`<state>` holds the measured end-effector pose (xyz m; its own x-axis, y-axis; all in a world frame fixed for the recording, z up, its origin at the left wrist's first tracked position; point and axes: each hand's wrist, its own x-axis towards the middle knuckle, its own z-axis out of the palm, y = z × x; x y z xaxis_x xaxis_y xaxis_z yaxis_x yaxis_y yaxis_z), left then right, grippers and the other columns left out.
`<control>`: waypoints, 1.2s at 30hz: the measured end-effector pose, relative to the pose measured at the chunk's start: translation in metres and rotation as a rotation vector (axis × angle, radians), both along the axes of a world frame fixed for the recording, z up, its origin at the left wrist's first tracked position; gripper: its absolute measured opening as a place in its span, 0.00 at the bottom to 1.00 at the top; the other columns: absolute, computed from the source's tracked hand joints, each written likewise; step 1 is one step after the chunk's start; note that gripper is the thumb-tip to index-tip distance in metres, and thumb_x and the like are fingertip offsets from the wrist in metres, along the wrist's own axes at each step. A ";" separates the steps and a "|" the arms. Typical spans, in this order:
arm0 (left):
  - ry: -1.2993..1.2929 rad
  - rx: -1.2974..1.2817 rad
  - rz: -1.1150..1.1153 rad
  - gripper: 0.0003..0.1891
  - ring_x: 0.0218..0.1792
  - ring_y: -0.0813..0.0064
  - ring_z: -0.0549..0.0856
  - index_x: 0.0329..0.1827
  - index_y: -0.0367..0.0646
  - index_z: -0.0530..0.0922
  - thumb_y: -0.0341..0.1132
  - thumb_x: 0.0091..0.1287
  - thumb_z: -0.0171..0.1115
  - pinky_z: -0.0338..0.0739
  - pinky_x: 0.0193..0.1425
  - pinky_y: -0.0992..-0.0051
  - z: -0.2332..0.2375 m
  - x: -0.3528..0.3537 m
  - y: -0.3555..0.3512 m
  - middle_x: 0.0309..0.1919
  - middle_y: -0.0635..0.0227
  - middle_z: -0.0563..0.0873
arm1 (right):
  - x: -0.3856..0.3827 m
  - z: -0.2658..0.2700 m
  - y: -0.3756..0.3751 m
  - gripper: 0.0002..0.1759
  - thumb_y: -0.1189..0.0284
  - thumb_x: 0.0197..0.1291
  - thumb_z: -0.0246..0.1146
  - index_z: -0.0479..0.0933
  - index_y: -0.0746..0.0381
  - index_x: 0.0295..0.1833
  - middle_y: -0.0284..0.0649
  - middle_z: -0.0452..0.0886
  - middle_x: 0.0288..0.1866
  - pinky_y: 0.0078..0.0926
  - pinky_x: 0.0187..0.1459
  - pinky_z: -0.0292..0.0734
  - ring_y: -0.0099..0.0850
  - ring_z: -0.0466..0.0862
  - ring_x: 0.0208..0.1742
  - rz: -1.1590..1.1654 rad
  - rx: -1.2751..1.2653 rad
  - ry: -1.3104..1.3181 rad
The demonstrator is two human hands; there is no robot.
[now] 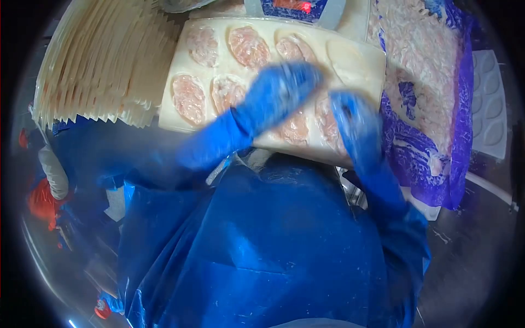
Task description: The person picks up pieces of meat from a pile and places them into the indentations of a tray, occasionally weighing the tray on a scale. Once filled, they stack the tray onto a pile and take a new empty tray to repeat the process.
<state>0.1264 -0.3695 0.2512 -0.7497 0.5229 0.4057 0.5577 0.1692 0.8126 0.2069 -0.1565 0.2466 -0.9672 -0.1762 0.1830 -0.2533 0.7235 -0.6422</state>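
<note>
A pale tray [180, 63] with several oval hollows lies in front of me. Portions of pale pink minced meat [249, 46] fill most of them, while the hollow at the far right corner holds none. My left hand [284, 87], in a blue glove, is over the middle of the tray, its fingers curled in and blurred by motion. What those fingers hold, if anything, is hidden. Over the tray's near right part is my right hand [355, 120], also gloved in blue, its fingers smeared beside a meat-filled hollow.
Left of the tray stands a long stack of pale trays [104, 60]. A bulk of pale meat [418, 54] on purple film [410, 158] lies at the right, with another hollowed tray [489, 104] beyond. A scale with a red display [298, 6] is behind the tray.
</note>
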 end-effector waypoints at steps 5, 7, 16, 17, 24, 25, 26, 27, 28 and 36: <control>0.223 -0.493 0.178 0.16 0.50 0.58 0.86 0.53 0.42 0.83 0.41 0.68 0.66 0.82 0.52 0.65 -0.026 -0.112 -0.012 0.49 0.56 0.86 | -0.109 -0.022 -0.042 0.15 0.64 0.61 0.69 0.81 0.60 0.49 0.45 0.83 0.39 0.38 0.43 0.81 0.40 0.86 0.42 -0.066 0.203 0.328; 0.139 -0.663 0.086 0.18 0.49 0.62 0.85 0.55 0.43 0.81 0.42 0.67 0.67 0.83 0.50 0.70 -0.023 -0.119 -0.014 0.50 0.58 0.85 | -0.121 -0.030 -0.041 0.14 0.67 0.59 0.70 0.79 0.61 0.46 0.47 0.78 0.36 0.38 0.44 0.80 0.41 0.82 0.38 0.018 0.264 0.297; -0.386 -0.002 -0.202 0.08 0.50 0.81 0.79 0.52 0.47 0.81 0.29 0.72 0.65 0.74 0.59 0.80 0.033 -0.097 -0.006 0.45 0.77 0.83 | -0.103 0.008 0.017 0.08 0.76 0.64 0.69 0.76 0.58 0.43 0.26 0.73 0.37 0.19 0.43 0.70 0.17 0.72 0.39 0.170 -0.767 -0.333; -0.323 -0.040 -0.071 0.11 0.52 0.81 0.79 0.54 0.46 0.81 0.30 0.70 0.67 0.74 0.62 0.79 0.034 -0.096 0.005 0.47 0.77 0.84 | -0.098 0.016 0.019 0.08 0.76 0.63 0.69 0.76 0.58 0.44 0.25 0.73 0.37 0.17 0.43 0.69 0.17 0.72 0.39 0.101 -0.886 -0.301; -0.469 0.049 -0.190 0.18 0.46 0.80 0.80 0.62 0.47 0.80 0.35 0.70 0.70 0.76 0.53 0.79 0.054 -0.089 0.052 0.45 0.76 0.83 | -0.080 0.061 0.070 0.15 0.74 0.65 0.66 0.78 0.60 0.57 0.31 0.79 0.44 0.20 0.49 0.72 0.20 0.77 0.45 -0.109 -0.966 -0.227; -0.395 0.097 -0.165 0.17 0.46 0.71 0.83 0.60 0.46 0.81 0.30 0.69 0.67 0.78 0.55 0.72 0.026 -0.095 0.061 0.46 0.70 0.85 | -0.088 0.041 0.092 0.14 0.73 0.67 0.64 0.78 0.60 0.57 0.34 0.80 0.45 0.22 0.50 0.73 0.23 0.78 0.47 -0.096 -0.716 -0.059; -0.398 0.095 -0.166 0.17 0.46 0.71 0.83 0.60 0.46 0.81 0.30 0.69 0.67 0.78 0.55 0.72 0.015 -0.097 0.061 0.46 0.70 0.85 | -0.091 0.024 0.105 0.13 0.71 0.68 0.63 0.79 0.59 0.57 0.37 0.81 0.46 0.25 0.52 0.75 0.26 0.80 0.48 -0.079 -0.466 0.102; -0.059 -0.058 -0.029 0.17 0.48 0.64 0.84 0.59 0.46 0.82 0.28 0.66 0.66 0.78 0.57 0.67 0.007 -0.099 0.060 0.47 0.65 0.86 | -0.089 0.014 0.109 0.13 0.71 0.68 0.63 0.79 0.59 0.57 0.37 0.81 0.46 0.25 0.52 0.75 0.26 0.80 0.48 -0.080 -0.469 0.102; 0.282 -0.209 0.108 0.18 0.49 0.57 0.84 0.57 0.45 0.83 0.26 0.64 0.65 0.78 0.59 0.63 0.004 -0.103 0.061 0.48 0.60 0.86 | -0.088 0.006 0.112 0.14 0.71 0.68 0.62 0.79 0.58 0.57 0.39 0.82 0.48 0.29 0.54 0.76 0.29 0.80 0.50 -0.204 -0.306 0.141; 0.416 -0.946 -0.082 0.16 0.47 0.61 0.85 0.54 0.38 0.82 0.24 0.63 0.58 0.79 0.55 0.66 0.003 -0.058 0.072 0.48 0.58 0.85 | -0.094 -0.016 0.062 0.20 0.70 0.61 0.62 0.81 0.49 0.59 0.37 0.83 0.58 0.40 0.65 0.72 0.37 0.78 0.62 -0.043 0.590 0.243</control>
